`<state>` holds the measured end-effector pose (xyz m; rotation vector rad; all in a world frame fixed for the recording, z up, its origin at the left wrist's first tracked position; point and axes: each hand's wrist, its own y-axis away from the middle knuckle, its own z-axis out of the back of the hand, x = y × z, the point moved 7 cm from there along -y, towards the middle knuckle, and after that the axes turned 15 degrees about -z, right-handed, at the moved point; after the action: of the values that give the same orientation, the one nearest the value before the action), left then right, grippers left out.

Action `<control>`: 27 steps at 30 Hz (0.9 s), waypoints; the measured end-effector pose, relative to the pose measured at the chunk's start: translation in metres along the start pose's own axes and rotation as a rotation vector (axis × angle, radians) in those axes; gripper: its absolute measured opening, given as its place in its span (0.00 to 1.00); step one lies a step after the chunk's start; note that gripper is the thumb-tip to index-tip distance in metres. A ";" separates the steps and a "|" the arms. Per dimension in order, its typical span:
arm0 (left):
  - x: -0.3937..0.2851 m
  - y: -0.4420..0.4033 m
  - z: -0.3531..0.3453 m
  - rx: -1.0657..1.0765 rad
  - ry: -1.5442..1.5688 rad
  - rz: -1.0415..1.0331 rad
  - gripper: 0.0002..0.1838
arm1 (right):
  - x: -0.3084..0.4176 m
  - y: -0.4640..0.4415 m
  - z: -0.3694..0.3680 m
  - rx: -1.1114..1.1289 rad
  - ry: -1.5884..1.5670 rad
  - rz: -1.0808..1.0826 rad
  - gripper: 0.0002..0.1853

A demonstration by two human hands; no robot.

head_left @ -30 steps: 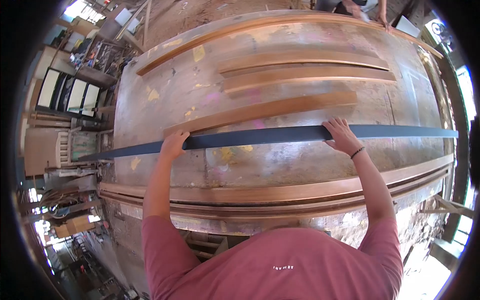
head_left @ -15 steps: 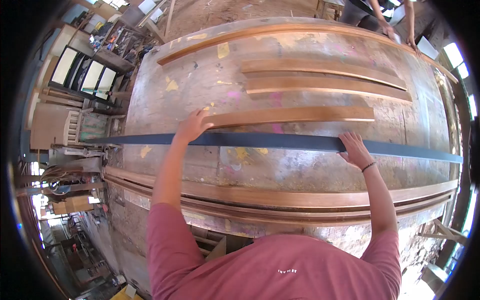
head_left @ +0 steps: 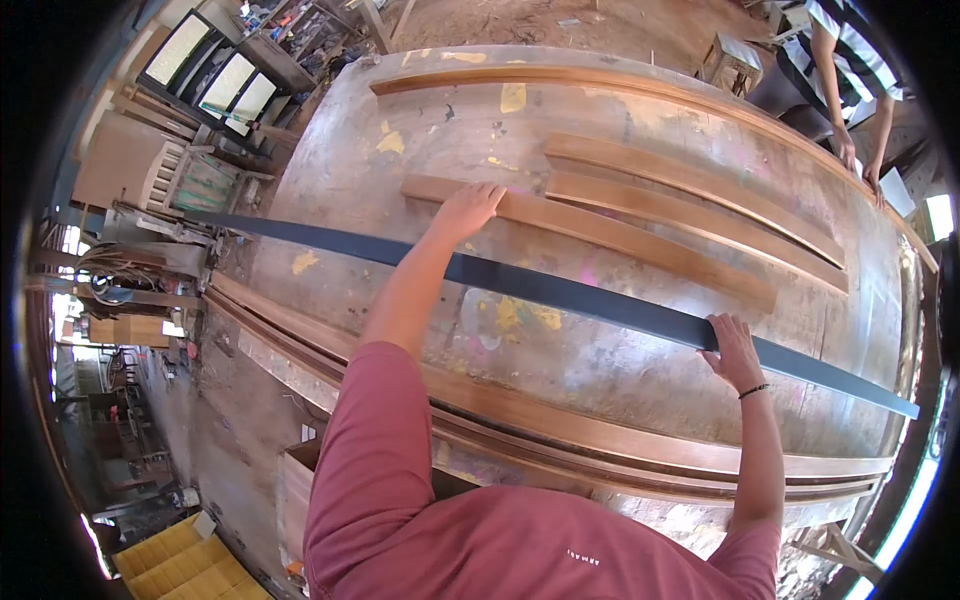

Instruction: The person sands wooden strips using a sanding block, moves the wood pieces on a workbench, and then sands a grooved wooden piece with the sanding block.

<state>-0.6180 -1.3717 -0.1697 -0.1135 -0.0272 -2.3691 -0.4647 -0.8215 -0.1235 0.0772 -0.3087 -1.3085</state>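
My left hand (head_left: 472,212) lies over the nearest short brown wooden plank (head_left: 630,245), its fingers curled at the far edge, toward the plank's left part. My right hand (head_left: 735,352) is closed over a long dark blue-grey bar (head_left: 560,292), fingers across the top and thumb at the near side. This bar runs slantwise over the table, its left end jutting past the edge; my left forearm crosses above it. Beyond the held plank lie two more short brown planks (head_left: 690,190), side by side.
The paint-stained worktable (head_left: 340,170) carries long brown strips (head_left: 560,415) along its near edge and another long strip (head_left: 600,78) at the far edge. A co-worker's hands (head_left: 860,165) are at that far strip. Chairs (head_left: 190,180) stand at the left.
The view has turned, so table and bar now slant down to the right. My left hand sits farther along the short plank, baring its left end. My right hand remains on the bar.
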 end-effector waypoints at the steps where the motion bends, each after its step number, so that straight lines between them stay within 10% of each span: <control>1: -0.002 -0.007 0.008 -0.005 0.003 0.006 0.32 | -0.001 -0.003 0.000 0.003 -0.020 0.004 0.39; 4: -0.002 -0.008 0.005 0.185 0.103 0.143 0.33 | -0.003 -0.010 0.000 -0.053 -0.009 0.029 0.38; 11: -0.062 0.056 0.071 -0.328 0.396 0.263 0.42 | -0.015 -0.018 -0.016 -0.052 0.004 -0.007 0.40; 19: -0.184 0.190 0.078 -0.324 0.653 0.340 0.36 | 0.012 0.016 0.016 -0.325 0.044 -0.071 0.42; 27: -0.280 0.243 0.086 -0.136 0.534 0.265 0.41 | 0.061 0.181 -0.036 0.041 -0.169 -0.124 0.47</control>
<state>-0.2431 -1.3472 -0.1121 0.4263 0.3818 -2.0663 -0.2722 -0.8365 -0.1054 0.0206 -0.4816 -1.4345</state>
